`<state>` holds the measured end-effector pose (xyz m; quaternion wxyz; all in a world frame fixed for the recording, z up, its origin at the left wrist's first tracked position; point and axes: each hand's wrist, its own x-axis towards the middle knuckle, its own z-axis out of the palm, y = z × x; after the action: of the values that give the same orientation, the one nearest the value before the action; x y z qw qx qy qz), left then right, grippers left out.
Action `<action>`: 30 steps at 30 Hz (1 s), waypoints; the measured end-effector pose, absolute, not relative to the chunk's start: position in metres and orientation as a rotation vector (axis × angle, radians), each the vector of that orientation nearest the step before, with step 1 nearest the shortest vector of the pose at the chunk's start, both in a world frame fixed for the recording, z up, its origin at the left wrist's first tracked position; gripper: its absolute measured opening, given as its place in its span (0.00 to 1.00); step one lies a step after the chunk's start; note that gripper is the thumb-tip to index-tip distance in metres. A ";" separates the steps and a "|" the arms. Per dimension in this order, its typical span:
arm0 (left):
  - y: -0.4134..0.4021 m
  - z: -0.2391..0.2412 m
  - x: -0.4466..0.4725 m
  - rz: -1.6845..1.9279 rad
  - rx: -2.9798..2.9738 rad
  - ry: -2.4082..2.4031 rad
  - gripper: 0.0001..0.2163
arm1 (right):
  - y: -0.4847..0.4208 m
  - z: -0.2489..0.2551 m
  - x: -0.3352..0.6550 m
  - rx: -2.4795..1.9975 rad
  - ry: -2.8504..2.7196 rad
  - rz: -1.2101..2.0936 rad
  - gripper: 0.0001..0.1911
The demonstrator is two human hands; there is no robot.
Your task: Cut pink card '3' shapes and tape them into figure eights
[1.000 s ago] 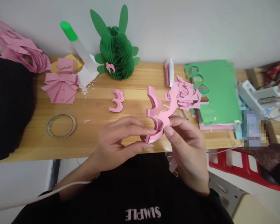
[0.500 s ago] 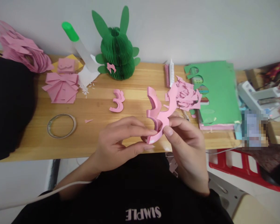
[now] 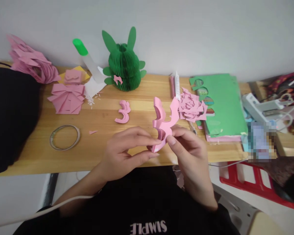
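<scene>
Between my hands, over the table's front edge, is a stack of pink paper cutouts (image 3: 160, 122) with scalloped edges, its layers partly fanned open. My left hand (image 3: 127, 150) pinches the stack's lower end between thumb and fingers. With thumb and fingertips, my right hand (image 3: 189, 155) grips a pink sheet on the stack's right side. A smaller pile of curved pink cutouts (image 3: 123, 112) lies on the table beyond my left hand. Behind it stands a green honeycomb paper rabbit (image 3: 124, 67) with a small pink bow on its front.
Pink paper scraps (image 3: 192, 106) lie beside green paper sheets (image 3: 225, 104) on the right. A tape roll (image 3: 65, 137), folded pink paper pieces (image 3: 68, 98) and a green-capped glue stick (image 3: 88, 60) are at left. A white cable (image 3: 63, 199) crosses my left forearm.
The camera view has tilted upward, so the table things sit lower. The upper right leaf of the pink stack has come closer to the rest. Both hands keep their grip.
</scene>
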<state>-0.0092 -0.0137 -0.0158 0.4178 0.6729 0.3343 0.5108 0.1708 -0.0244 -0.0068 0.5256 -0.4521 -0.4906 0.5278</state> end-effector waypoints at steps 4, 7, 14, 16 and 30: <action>-0.010 -0.019 -0.010 1.301 1.711 0.832 0.09 | -0.019 -0.012 0.169 -1.113 -1.141 1.282 0.03; -0.005 -0.022 -0.011 1.327 1.693 0.811 0.10 | -0.012 -0.016 0.168 -1.077 -1.124 1.318 0.01; 0.017 -0.032 -0.014 1.359 1.635 0.831 0.11 | 0.015 -0.022 0.164 -1.072 -1.097 1.340 0.05; 0.024 -0.032 -0.014 1.368 1.634 0.859 0.09 | 0.023 -0.024 0.163 -1.082 -1.096 1.331 0.06; 0.045 -0.031 -0.005 1.242 1.389 0.970 0.09 | 0.044 -0.029 0.166 -1.044 -1.315 0.991 0.05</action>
<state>-0.0049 0.0454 -0.0310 0.4974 0.5736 0.4007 0.5128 0.1658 0.0442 -0.0287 0.5614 -0.4432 -0.5582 0.4206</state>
